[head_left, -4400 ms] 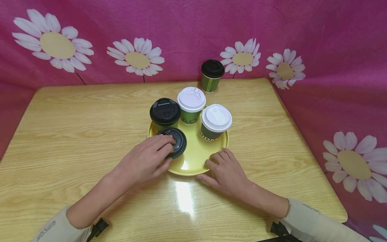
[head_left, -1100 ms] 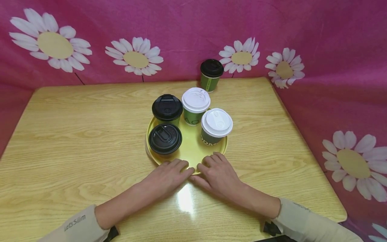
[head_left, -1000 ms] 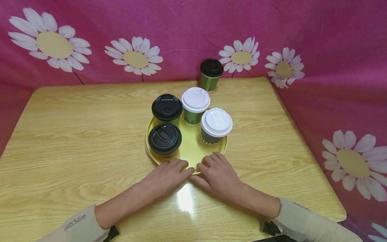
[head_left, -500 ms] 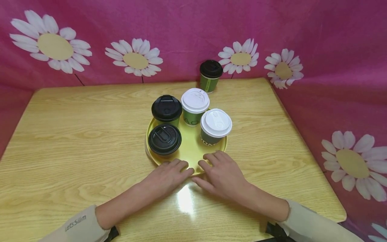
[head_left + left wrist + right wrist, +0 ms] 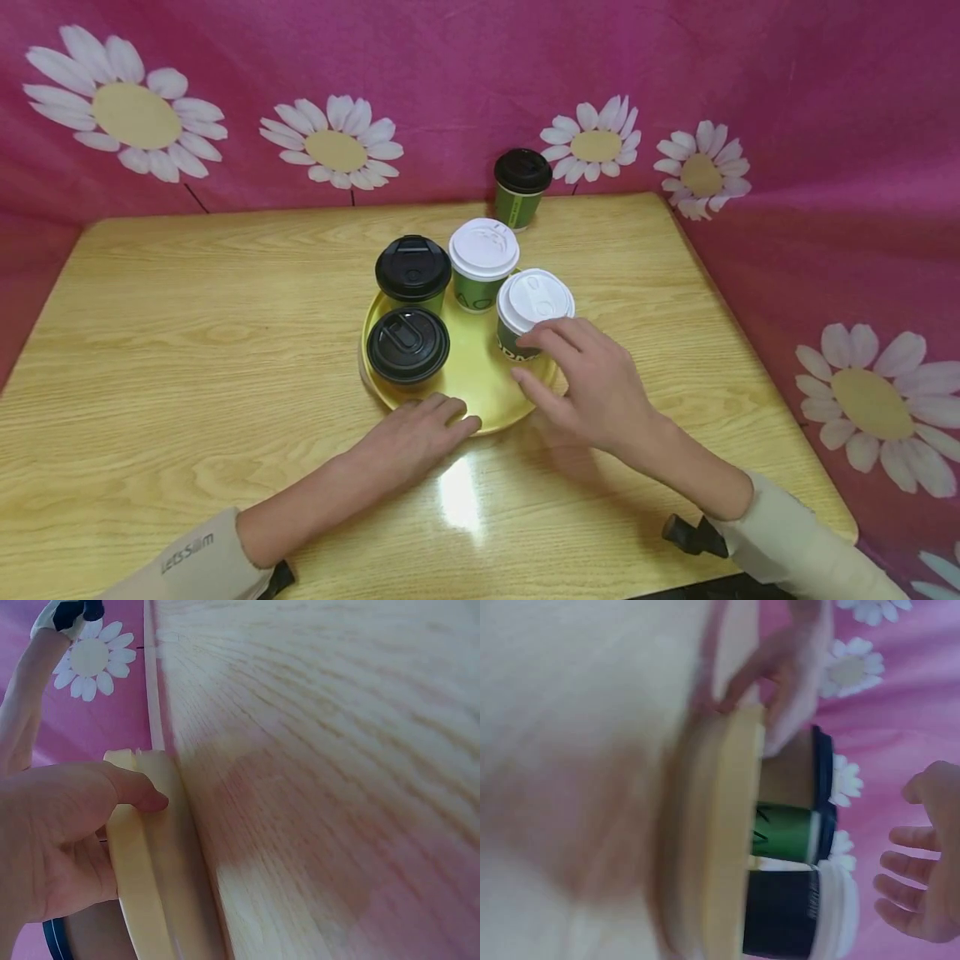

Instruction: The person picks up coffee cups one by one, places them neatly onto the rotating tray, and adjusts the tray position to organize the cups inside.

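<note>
A round yellow tray [image 5: 472,404] carries several lidded paper coffee cups. At its near rim my left hand [image 5: 416,437] pinches the edge, thumb [image 5: 146,793] outside and fingers over the inner side. My right hand [image 5: 600,387] hovers above the tray's right edge, fingers spread and holding nothing. Closest to it is the dark coffee cup with a white lid [image 5: 534,296]; the right wrist view shows a gap between that hand [image 5: 934,862] and the cups. Also on the tray stand a green white-lidded cup [image 5: 483,250], a green black-lidded cup [image 5: 413,271] and another black-lidded cup [image 5: 408,346].
Behind the tray, near the table's back edge, stands a separate green cup with a black lid [image 5: 522,175]. The wooden table [image 5: 210,333] extends to both sides. A pink cloth with printed daisies [image 5: 465,100] hangs behind and at the sides.
Earlier, my left hand let go of the black-lidded cup and took the tray's rim. My right hand has since left the rim and risen rightward toward the dark white-lidded cup.
</note>
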A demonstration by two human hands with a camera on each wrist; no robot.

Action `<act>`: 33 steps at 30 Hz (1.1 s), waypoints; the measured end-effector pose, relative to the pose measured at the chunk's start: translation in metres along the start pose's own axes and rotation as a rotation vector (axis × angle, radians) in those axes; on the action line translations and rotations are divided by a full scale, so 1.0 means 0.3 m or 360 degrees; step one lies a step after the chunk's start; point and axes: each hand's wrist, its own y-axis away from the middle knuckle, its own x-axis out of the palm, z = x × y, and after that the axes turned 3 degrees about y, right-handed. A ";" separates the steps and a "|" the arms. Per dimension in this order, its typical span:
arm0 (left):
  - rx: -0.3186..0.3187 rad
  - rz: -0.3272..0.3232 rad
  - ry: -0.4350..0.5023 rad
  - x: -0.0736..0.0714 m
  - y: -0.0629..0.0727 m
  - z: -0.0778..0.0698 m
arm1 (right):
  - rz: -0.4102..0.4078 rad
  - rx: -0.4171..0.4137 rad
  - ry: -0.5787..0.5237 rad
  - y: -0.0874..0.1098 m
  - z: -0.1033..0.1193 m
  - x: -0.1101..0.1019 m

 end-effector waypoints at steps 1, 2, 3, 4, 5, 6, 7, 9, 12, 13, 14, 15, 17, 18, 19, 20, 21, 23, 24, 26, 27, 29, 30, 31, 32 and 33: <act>-0.0004 0.0007 0.0008 -0.001 0.000 0.000 | -0.0028 0.0021 -0.0042 -0.011 -0.008 -0.010; -0.0008 0.0012 0.0017 -0.002 -0.001 0.000 | -0.0052 0.0046 -0.0080 -0.021 -0.015 -0.020; -0.0012 0.0017 0.0026 -0.002 -0.001 0.000 | -0.0077 0.0068 -0.0117 -0.032 -0.023 -0.031; -0.0017 0.0026 0.0034 -0.003 -0.001 0.000 | -0.0101 0.0088 -0.0159 -0.043 -0.032 -0.041; -0.0020 0.0034 0.0041 -0.005 -0.002 0.000 | -0.0120 0.0109 -0.0193 -0.054 -0.043 -0.049; -0.0022 0.0037 0.0047 -0.005 -0.002 0.000 | -0.0139 0.0130 -0.0227 -0.065 -0.055 -0.056; -0.0023 0.0036 0.0048 -0.005 -0.001 0.001 | -0.0149 0.0150 -0.0260 -0.075 -0.068 -0.062; -0.0020 0.0034 0.0042 -0.005 -0.001 0.001 | -0.0151 0.0212 -0.0319 -0.092 -0.097 -0.070; -0.0016 0.0038 0.0031 -0.007 -0.001 0.001 | -0.0119 0.0325 -0.0401 -0.112 -0.146 -0.072; -0.0016 0.0040 0.0028 -0.007 -0.001 0.001 | -0.0108 0.0370 -0.0442 -0.117 -0.162 -0.070; -0.0017 0.0043 0.0030 -0.008 -0.002 0.000 | -0.0097 0.0421 -0.0479 -0.121 -0.180 -0.067; -0.0017 0.0046 0.0029 -0.008 -0.002 0.000 | -0.0085 0.0466 -0.0521 -0.125 -0.197 -0.063; -0.0019 0.0051 0.0036 -0.009 -0.003 0.000 | -0.0068 0.0563 -0.0609 -0.134 -0.232 -0.053; -0.0019 0.0054 0.0038 -0.010 -0.003 0.000 | -0.0064 0.0607 -0.0653 -0.139 -0.249 -0.047; -0.0020 0.0055 0.0041 -0.011 -0.004 0.000 | -0.0059 0.0650 -0.0687 -0.146 -0.266 -0.042; -0.0020 0.0055 0.0043 -0.011 -0.004 0.000 | -0.0054 0.0685 -0.0713 -0.151 -0.284 -0.037; -0.0019 0.0054 0.0044 -0.011 -0.005 0.001 | -0.0052 0.0716 -0.0736 -0.157 -0.300 -0.031; -0.0017 0.0051 0.0048 -0.011 -0.005 0.001 | -0.0052 0.0771 -0.0763 -0.169 -0.333 -0.017; -0.0014 0.0045 0.0049 -0.010 -0.006 0.002 | -0.0055 0.0794 -0.0777 -0.173 -0.349 -0.010; -0.0009 0.0033 0.0050 -0.008 -0.007 0.002 | -0.0060 0.0840 -0.0783 -0.183 -0.378 0.005; -0.0006 0.0028 0.0049 -0.006 -0.008 0.002 | -0.0065 0.0860 -0.0790 -0.188 -0.391 0.014; -0.0001 0.0015 0.0047 -0.004 -0.010 0.002 | -0.0073 0.0898 -0.0803 -0.198 -0.418 0.030; 0.0001 0.0010 0.0048 -0.004 -0.010 0.002 | -0.0079 0.0916 -0.0817 -0.204 -0.430 0.039; 0.0002 0.0008 0.0047 -0.003 -0.010 0.002 | -0.0086 0.0932 -0.0834 -0.209 -0.443 0.048; 0.0003 0.0004 0.0049 -0.003 -0.010 0.002 | -0.0089 0.0951 -0.0851 -0.214 -0.454 0.057; 0.0003 0.0004 0.0046 -0.002 -0.010 0.002 | -0.0091 0.0974 -0.0868 -0.218 -0.467 0.066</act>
